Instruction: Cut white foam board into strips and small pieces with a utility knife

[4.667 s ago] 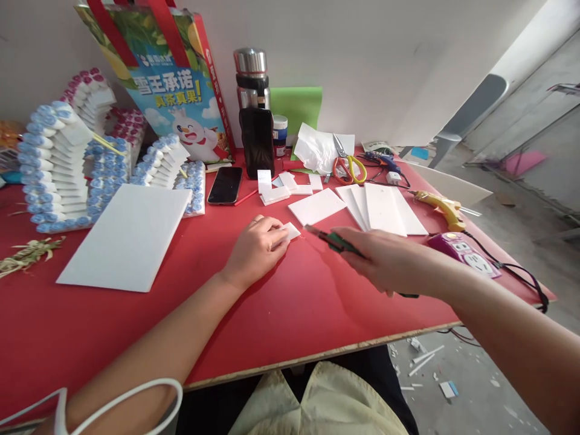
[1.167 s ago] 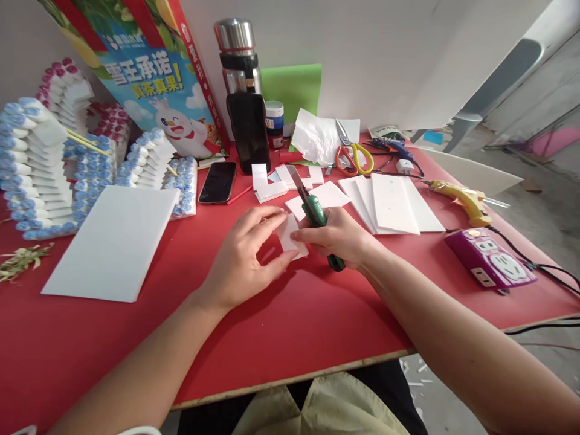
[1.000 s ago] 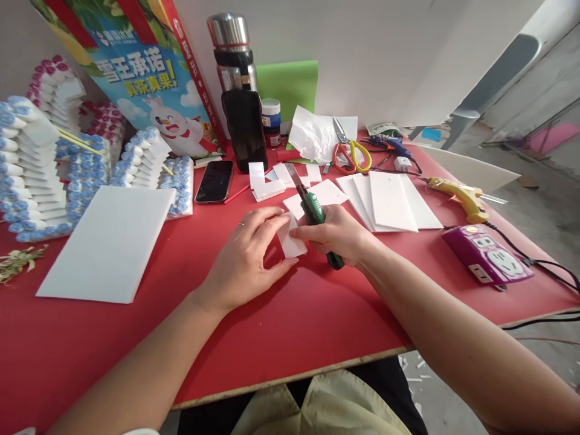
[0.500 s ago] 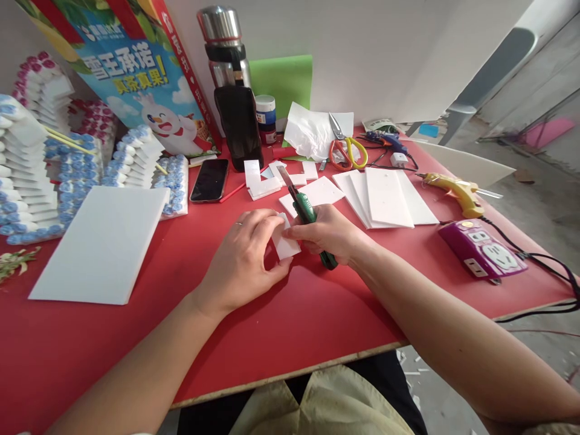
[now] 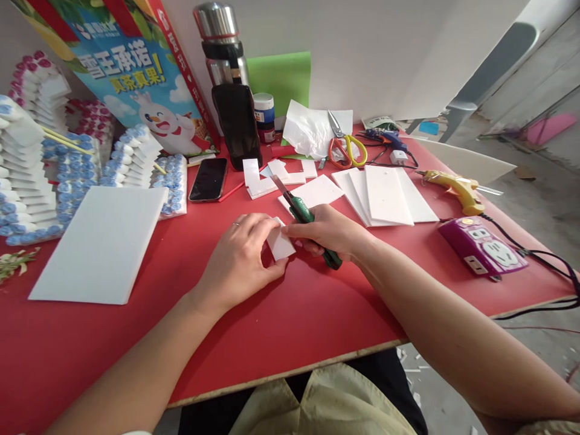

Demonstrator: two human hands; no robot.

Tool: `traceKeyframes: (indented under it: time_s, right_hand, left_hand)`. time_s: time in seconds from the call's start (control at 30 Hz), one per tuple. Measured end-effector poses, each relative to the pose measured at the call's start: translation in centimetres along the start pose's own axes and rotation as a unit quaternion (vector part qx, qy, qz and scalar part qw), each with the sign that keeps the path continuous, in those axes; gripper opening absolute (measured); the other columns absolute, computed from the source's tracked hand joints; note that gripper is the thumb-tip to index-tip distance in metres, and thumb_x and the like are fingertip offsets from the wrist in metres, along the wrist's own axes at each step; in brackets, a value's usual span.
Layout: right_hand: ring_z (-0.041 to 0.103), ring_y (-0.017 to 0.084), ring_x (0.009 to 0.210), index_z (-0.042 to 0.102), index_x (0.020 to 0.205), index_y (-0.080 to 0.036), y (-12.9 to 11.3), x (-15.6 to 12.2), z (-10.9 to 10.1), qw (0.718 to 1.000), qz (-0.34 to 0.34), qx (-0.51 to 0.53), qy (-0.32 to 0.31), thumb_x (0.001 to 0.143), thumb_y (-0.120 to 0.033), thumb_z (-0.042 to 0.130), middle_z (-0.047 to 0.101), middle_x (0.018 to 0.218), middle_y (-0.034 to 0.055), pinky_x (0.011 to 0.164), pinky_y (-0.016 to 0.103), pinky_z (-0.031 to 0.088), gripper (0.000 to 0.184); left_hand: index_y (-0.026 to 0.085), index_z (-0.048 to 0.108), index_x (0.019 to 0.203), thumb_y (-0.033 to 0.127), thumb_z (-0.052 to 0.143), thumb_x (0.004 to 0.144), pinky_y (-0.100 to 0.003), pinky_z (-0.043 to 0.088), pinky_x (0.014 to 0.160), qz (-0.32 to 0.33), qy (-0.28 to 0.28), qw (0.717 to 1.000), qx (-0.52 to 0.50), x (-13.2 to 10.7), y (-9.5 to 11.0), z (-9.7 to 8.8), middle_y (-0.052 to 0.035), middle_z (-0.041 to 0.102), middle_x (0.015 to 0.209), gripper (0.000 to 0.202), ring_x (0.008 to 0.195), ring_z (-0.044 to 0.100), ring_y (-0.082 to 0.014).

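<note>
A small white foam board piece (image 5: 280,243) stands tilted just above the red table, gripped by its edges between the thumb and fingers of my left hand (image 5: 244,254). My right hand (image 5: 324,232) is wrapped round a green utility knife (image 5: 301,209), whose blade points up and away to the left. The right thumb reaches to the foam piece's right side. Behind the hands lie several cut white foam pieces (image 5: 263,186) and a flat white sheet (image 5: 317,192). Part of the knife handle is hidden by my fingers.
White boards (image 5: 387,194) lie right of centre, and a larger stack (image 5: 99,248) at left. Scissors (image 5: 347,148), a glue gun (image 5: 457,187) and a purple power socket (image 5: 483,248) occupy the right side. A phone (image 5: 208,179) and steel flask (image 5: 222,48) stand farther back.
The foam piece and left hand have shifted slightly left. The knife has tilted further, its blade tip moving left and down a little, with both grips kept.
</note>
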State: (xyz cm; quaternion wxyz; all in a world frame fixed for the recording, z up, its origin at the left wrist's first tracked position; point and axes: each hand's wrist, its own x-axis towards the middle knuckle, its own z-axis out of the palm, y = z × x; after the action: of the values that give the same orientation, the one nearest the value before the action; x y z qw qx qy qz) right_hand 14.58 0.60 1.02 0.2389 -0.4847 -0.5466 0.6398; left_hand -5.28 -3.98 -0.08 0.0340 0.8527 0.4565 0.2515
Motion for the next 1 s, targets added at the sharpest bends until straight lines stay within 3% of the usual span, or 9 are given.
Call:
traceKeyframes:
  time_s: [0.13, 0.3, 0.53, 0.7, 1.0]
  right_hand:
    - [0.051, 0.014, 0.042, 0.062, 0.080, -0.016, -0.7, -0.6, -0.7, 0.995, -0.007, -0.068, 0.068, 0.084, -0.039, 0.065, 0.056, 0.048, 0.0019, 0.041, 0.024, 0.037, 0.024]
    - [0.048, 0.011, 0.043, 0.053, 0.094, -0.021, -1.3, -1.2, -1.0, 0.989, -0.054, -0.079, 0.114, 0.085, -0.029, 0.059, 0.053, 0.055, -0.0049, 0.042, 0.022, 0.040, 0.013]
    - [0.065, 0.016, 0.052, 0.049, 0.088, -0.020, -1.6, -2.0, -1.4, 0.989, -0.056, -0.134, 0.017, 0.084, -0.018, 0.053, 0.065, 0.063, 0.0004, 0.047, 0.022, 0.046, 0.005]
    - [0.061, 0.015, 0.045, 0.051, 0.092, -0.020, -1.6, -1.9, -1.1, 0.983, -0.055, -0.174, 0.004, 0.084, -0.018, 0.050, 0.066, 0.060, -0.0007, 0.042, 0.022, 0.043, 0.008]
    - [0.069, 0.020, 0.056, 0.045, 0.104, -0.022, -0.5, 0.2, -0.2, 0.994, -0.079, -0.070, -0.012, 0.083, -0.019, 0.049, 0.064, 0.061, -0.0031, 0.045, 0.023, 0.051, 0.022]
  left_hand:
    - [0.018, 0.057, 0.118, 0.028, 0.069, 0.079, -0.044, 0.049, 0.096, -0.039, -0.030, 0.999, 0.005, 0.1, -0.4, 0.1, -0.0103, 0.064, 0.116, 0.042, 0.111, 0.058, -0.0299]
    - [0.018, 0.061, 0.112, 0.035, 0.072, 0.079, -0.044, 0.050, 0.094, -0.087, -0.065, 0.994, -0.003, 0.6, -0.4, 0.0, -0.0087, 0.064, 0.114, 0.038, 0.109, 0.057, -0.0293]
    - [0.019, 0.065, 0.109, 0.035, 0.068, 0.084, -0.044, 0.050, 0.093, -0.061, -0.063, 0.996, -0.013, 0.5, -0.3, 0.0, -0.0095, 0.063, 0.116, 0.030, 0.106, 0.056, -0.0278]
    - [0.016, 0.065, 0.108, 0.031, 0.068, 0.081, -0.042, 0.051, 0.090, -0.055, -0.038, 0.998, 0.008, 0.1, 0.0, 0.4, -0.0110, 0.062, 0.113, 0.031, 0.104, 0.057, -0.0281]
    - [0.016, 0.065, 0.110, 0.033, 0.069, 0.081, -0.044, 0.050, 0.093, -0.054, -0.036, 0.998, -0.001, 0.4, -0.5, 0.3, -0.0108, 0.063, 0.113, 0.034, 0.107, 0.057, -0.0294]
